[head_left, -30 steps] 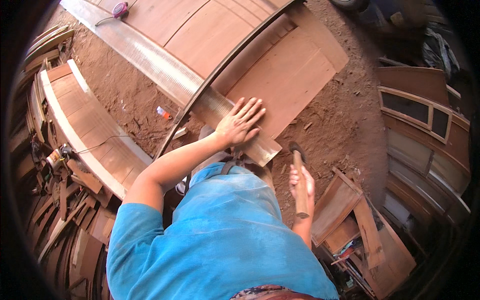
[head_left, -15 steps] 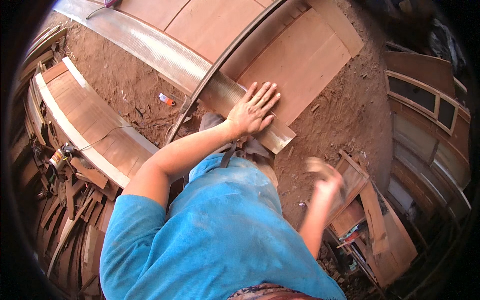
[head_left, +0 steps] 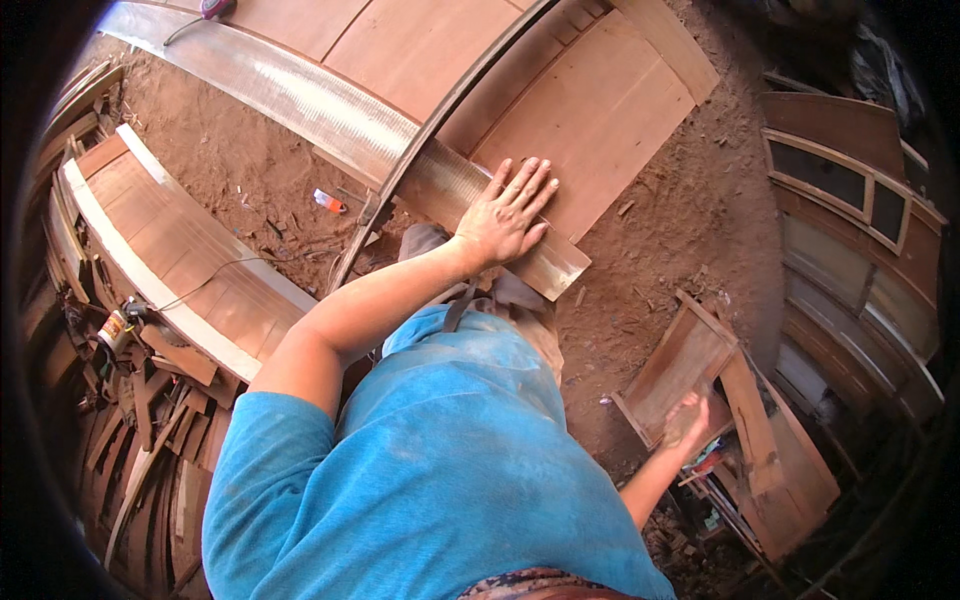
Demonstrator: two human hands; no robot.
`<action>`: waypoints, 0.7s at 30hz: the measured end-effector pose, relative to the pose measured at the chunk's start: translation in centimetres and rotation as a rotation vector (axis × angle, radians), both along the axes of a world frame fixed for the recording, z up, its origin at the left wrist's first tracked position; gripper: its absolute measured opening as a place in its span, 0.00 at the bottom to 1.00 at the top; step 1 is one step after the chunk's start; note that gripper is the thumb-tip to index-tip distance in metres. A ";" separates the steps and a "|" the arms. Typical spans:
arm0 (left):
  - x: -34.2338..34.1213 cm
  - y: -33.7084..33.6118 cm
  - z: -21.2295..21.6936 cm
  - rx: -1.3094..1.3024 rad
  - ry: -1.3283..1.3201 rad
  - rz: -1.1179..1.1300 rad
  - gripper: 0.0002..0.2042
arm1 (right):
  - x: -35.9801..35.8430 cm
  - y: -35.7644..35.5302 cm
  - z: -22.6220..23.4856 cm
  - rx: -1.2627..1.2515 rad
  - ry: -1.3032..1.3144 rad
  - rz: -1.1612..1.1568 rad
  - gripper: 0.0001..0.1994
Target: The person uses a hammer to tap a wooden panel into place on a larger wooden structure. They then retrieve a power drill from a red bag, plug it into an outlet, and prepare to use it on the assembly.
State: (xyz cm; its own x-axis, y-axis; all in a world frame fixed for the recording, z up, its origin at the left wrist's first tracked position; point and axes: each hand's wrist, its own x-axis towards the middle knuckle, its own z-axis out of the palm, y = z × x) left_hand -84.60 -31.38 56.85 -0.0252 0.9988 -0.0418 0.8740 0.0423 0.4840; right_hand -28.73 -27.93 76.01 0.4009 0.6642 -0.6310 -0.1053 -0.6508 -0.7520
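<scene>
Plank lies across the door panel, my left hand flat on it, fingers spread, gripping nothing. My right hand is blurred beside a small frame; I cannot tell its grip. My blue shirt hides the ground below.

This was a woodworking shop with a dirt floor: large wooden panels lay flat, offcuts were heaped at one side, and glazed wooden frames stood along the other.
</scene>
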 end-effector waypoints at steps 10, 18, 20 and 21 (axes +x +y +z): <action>-0.1 -0.3 -0.1 0.001 0.003 -0.035 0.34 | -31.2 -2.2 -6.9 -0.606 0.931 0.072 0.16; 0.1 0.0 -0.1 -0.008 0.011 0.006 0.34 | -25.5 1.0 -10.0 -0.455 0.748 0.016 0.15; 0.1 0.1 -0.2 0.000 0.011 0.000 0.33 | -28.9 0.6 -8.5 -0.546 0.809 0.220 0.15; 0.0 0.1 -0.1 0.005 0.009 -0.001 0.33 | -30.0 0.5 -8.2 -0.603 0.915 0.337 0.15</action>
State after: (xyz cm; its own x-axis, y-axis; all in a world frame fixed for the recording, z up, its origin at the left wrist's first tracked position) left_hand -84.57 -31.32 56.70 -0.0244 0.9990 -0.0366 0.8785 0.0389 0.4762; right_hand -58.68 -27.44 67.81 -0.5133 0.1409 -0.8466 -0.2036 -0.9783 -0.0393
